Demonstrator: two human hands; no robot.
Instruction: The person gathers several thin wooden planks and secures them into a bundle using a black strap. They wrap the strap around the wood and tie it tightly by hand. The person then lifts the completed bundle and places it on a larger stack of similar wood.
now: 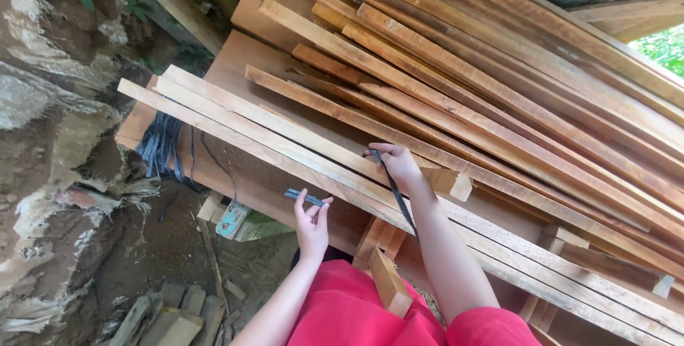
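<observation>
A dark strap [393, 193] is held at both ends. One end is pinched between the thumb and fingertips of the left hand [312, 221], which is raised in front of the stack, its grip closed lightly on the short bluish tip. The other end is pressed under the curled fingers of the right hand [395, 163], whose grip is closed down on the strap against a long pale plank [285, 148]. From there the strap is seen running down along the right forearm.

The plank lies with a few similar ones across the near edge of a wide stack of boards [499, 96], which serves as the counter. The boards are rough-sawn, reddish-brown to pale, and are laid slantwise, side by side and overlapping, filling most of the view. Short wooden blocks [388, 282] are seen under the near planks.

A bundle of black straps [162, 148] hangs over the left end of the stack. Below it, bare earth floor [164, 246] is strewn with offcuts [171, 314] and a small light-blue scrap. To the left, a rough wall of earth and stone [50, 118] rises, with a few green leaves at its top. Daylight and foliage are glimpsed at the upper right corner. Red clothing is worn by the person.
</observation>
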